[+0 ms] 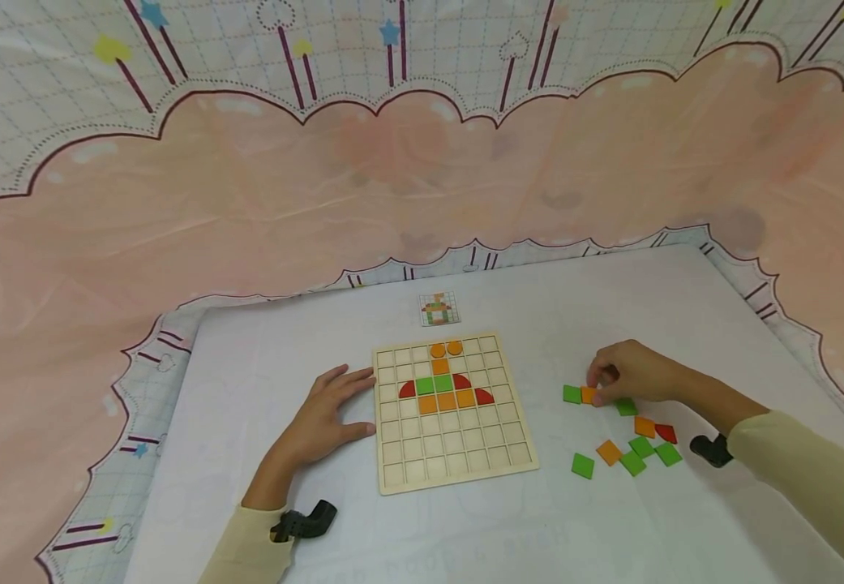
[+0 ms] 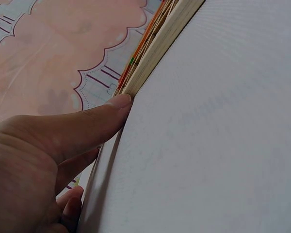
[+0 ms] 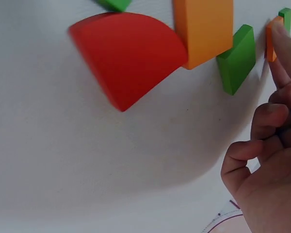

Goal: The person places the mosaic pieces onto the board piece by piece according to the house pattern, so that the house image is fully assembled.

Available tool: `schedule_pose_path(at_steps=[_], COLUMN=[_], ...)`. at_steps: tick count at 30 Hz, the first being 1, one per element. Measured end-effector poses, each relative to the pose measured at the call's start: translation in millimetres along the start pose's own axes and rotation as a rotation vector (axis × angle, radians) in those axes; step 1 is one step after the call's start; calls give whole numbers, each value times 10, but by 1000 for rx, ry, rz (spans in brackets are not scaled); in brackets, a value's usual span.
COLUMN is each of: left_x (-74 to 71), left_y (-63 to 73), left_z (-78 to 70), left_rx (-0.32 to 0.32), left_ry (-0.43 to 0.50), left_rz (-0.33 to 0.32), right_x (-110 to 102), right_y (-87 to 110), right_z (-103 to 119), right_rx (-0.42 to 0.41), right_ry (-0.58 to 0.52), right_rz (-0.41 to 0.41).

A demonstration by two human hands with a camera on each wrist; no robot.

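Note:
Flat on the white table lies a wooden grid board (image 1: 432, 446), with orange, green and red tiles set in its upper and middle squares. My left hand (image 1: 327, 414) rests at the board's left edge, fingers spread; in the left wrist view the thumb (image 2: 99, 119) touches the board's side. To the right, my right hand (image 1: 636, 371) pinches an orange square tile (image 1: 588, 395) between thumb and forefinger, beside a green square tile (image 1: 571, 394). The other fingers of that hand are curled in the right wrist view. Another green tile (image 1: 626, 406) lies under this hand.
Loose tiles lie nearer to me on the right: several green squares (image 1: 633, 463), orange squares (image 1: 609, 453) and a red quarter-circle (image 1: 666, 434). A small picture card (image 1: 439, 309) with a coloured pattern lies beyond the board. Patterned cloth (image 1: 392, 178) surrounds the white tabletop (image 1: 319, 324).

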State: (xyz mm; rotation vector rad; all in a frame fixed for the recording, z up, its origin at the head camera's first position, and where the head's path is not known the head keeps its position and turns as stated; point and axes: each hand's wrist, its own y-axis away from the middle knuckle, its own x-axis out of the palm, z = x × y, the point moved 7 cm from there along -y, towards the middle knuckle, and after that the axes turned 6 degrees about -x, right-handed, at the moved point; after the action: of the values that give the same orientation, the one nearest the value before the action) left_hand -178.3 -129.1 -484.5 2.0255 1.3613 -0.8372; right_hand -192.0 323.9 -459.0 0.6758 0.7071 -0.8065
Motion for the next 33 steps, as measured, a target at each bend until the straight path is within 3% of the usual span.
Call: schedule_pose_path(at_steps=[9, 16, 33], left_x=[-7, -11, -1], left_y=[2, 2, -6], left_z=[-9, -6, -3], left_rx=[6, 7, -9], left_ry=[1, 2, 10], left_rz=[-2, -3, 2], right_x=[-12, -40, 135], right_y=[-65, -164, -765], right_z=[-53, 27, 572], right_rx=[-17, -13, -118], right_ry=[-26, -81, -136], right_rz=[76, 118, 158])
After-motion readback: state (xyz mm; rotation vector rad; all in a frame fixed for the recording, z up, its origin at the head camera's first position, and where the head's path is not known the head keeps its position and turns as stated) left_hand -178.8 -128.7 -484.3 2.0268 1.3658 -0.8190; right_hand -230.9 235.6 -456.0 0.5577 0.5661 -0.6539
